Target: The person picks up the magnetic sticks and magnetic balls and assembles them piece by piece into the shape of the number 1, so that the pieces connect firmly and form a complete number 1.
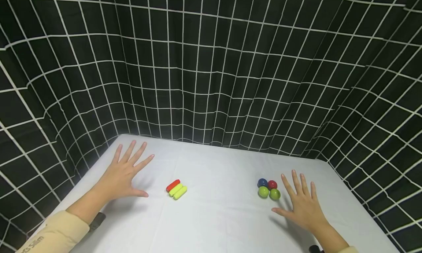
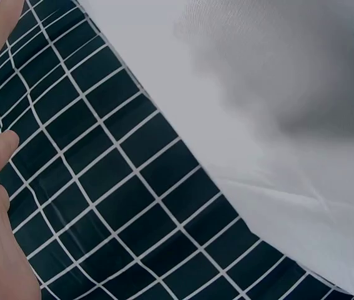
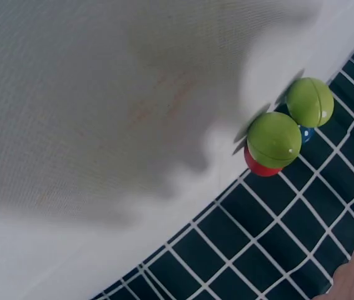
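Observation:
My left hand [image 1: 121, 178] is held above the left part of the white table, fingers straight and spread, holding nothing. To its right lie three short sticks side by side: a red stick [image 1: 173, 185] and two yellow-green sticks [image 1: 178, 191]. On the right, my right hand [image 1: 304, 208] also has spread, straight fingers and holds nothing. Just left of it several small balls sit together: a blue ball [image 1: 262, 183], a red ball [image 1: 272, 184] and two green balls [image 1: 263, 192]. In the right wrist view the green balls [image 3: 274, 140] partly hide the blue and red ones.
A white cloth [image 1: 211, 216] covers the table. Black curtains [image 1: 211, 69] with a white grid stand behind it and along both sides. A dark wrist strap [image 1: 97, 221] shows below the left forearm.

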Tool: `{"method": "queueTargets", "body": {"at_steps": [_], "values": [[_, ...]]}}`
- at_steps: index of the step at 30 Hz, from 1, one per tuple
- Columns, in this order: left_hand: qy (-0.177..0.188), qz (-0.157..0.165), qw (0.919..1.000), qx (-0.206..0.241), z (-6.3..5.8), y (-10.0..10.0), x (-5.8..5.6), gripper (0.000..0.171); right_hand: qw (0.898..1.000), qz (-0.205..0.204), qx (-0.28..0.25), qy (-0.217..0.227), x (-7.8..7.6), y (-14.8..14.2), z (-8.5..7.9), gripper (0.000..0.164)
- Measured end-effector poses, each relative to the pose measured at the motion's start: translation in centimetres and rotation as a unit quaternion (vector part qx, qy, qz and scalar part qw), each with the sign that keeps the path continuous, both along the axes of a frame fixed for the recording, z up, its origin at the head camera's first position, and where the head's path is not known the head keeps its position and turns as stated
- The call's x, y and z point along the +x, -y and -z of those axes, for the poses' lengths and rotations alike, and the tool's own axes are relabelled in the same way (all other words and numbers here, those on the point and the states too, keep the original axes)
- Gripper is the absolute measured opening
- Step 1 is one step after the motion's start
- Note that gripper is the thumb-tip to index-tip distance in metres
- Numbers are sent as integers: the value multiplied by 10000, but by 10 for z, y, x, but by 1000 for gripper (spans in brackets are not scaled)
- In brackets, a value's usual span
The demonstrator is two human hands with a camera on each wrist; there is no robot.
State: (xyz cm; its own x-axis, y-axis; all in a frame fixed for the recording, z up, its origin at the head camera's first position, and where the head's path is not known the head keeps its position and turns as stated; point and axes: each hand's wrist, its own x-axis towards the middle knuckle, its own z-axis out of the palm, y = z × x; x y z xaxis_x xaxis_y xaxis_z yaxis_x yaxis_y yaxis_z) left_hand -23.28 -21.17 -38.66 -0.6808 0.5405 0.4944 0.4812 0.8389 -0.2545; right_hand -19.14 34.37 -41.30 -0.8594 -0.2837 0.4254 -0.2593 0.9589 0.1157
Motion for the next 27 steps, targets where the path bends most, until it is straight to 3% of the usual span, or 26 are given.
{"method": "queueTargets", "body": {"at_steps": [10,17,22,27], "values": [[530,355,9974,333,5,-9,0,100,9993,-12,-365,23,-4,5,-2,99],[619,723,9941,524,7,-21,2,71,9980,-122,-511,-345,-11,12,-7,80],[835,589,9928,628,5,-33,2,55,9973,-76,-693,-234,-15,17,-9,68],[1119,238,9898,854,6,-45,2,45,9940,-100,-1076,-178,-19,25,-9,56]]}}
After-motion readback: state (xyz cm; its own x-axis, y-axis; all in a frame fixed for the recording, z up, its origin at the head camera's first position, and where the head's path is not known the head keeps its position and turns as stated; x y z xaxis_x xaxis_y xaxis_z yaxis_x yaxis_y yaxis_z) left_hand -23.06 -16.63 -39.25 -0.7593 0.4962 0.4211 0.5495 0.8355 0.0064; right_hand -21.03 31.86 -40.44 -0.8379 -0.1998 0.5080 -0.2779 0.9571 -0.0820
